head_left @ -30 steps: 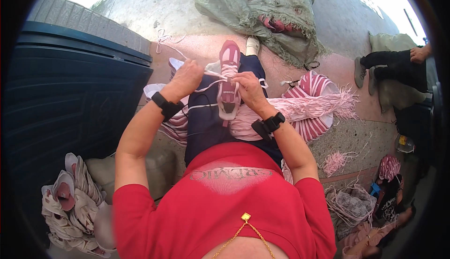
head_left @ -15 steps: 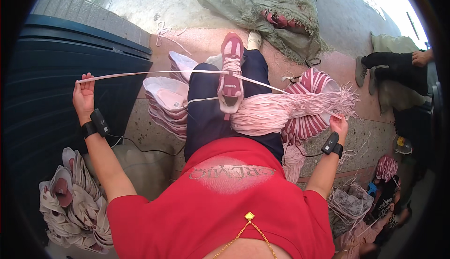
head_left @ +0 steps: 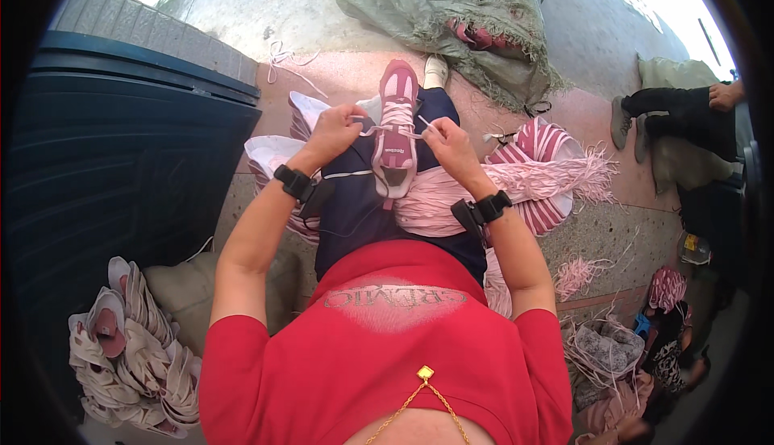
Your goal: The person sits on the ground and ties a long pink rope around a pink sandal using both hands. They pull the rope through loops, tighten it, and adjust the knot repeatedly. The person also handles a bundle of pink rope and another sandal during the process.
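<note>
A maroon and pink sneaker upper point(head_left: 397, 147) lies lengthwise over my lap, its toe pointing away from me. Pale pink shoelace point(head_left: 397, 113) crosses its front in several rows. On the left side of the upper, my left hand point(head_left: 337, 132) pinches one lace end, fingers closed. Close to the right side, my right hand point(head_left: 451, 147) grips the other end, whose tip point(head_left: 425, 120) sticks out from the fingers. A thick bundle of pink laces point(head_left: 443, 203) rests across my right thigh, under my right forearm.
Stacked pale uppers point(head_left: 274, 155) stand left of my leg, partly behind my left arm. Striped maroon uppers point(head_left: 540, 143) sit at the right. More uppers point(head_left: 129, 356) are piled lower left, by a dark blue panel point(head_left: 121, 147). A green woven sack point(head_left: 451, 18) lies ahead; another person's legs point(head_left: 669, 114) show right.
Both hands have come in from wide apart to either side of the upper. The lace, stretched out straight before, is now gathered short between them.
</note>
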The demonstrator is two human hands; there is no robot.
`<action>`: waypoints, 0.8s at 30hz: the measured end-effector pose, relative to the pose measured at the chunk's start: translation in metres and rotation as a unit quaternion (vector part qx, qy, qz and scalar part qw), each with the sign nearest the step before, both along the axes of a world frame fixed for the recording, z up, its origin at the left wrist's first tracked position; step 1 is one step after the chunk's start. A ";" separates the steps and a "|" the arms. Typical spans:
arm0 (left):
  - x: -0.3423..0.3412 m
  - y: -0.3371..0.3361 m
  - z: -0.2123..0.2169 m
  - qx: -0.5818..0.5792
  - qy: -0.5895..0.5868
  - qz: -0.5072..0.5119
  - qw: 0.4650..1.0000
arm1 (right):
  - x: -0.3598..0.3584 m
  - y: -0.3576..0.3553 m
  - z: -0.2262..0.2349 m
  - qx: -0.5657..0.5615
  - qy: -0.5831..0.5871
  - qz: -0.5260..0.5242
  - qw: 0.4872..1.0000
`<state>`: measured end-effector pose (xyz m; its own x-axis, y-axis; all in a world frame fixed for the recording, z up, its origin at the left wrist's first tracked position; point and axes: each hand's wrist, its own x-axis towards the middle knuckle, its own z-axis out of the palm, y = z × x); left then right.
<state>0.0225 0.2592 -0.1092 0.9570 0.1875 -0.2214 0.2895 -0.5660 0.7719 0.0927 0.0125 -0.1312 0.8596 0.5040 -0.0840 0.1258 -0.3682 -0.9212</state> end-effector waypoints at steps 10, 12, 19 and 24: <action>0.006 -0.017 -0.032 0.191 -0.062 -0.102 0.974 | 0.022 0.042 0.015 -0.119 -0.209 0.236 0.942; 0.008 -0.015 -0.025 0.200 -0.082 -0.123 0.969 | 0.028 0.041 0.018 -0.111 -0.211 0.258 0.936; 0.016 -0.014 -0.014 0.040 -0.023 -0.118 0.992 | 0.037 0.031 0.005 -0.015 -0.084 0.203 0.975; 0.020 -0.009 -0.003 0.015 0.011 -0.116 0.993 | 0.034 0.035 -0.006 0.039 -0.068 0.196 0.977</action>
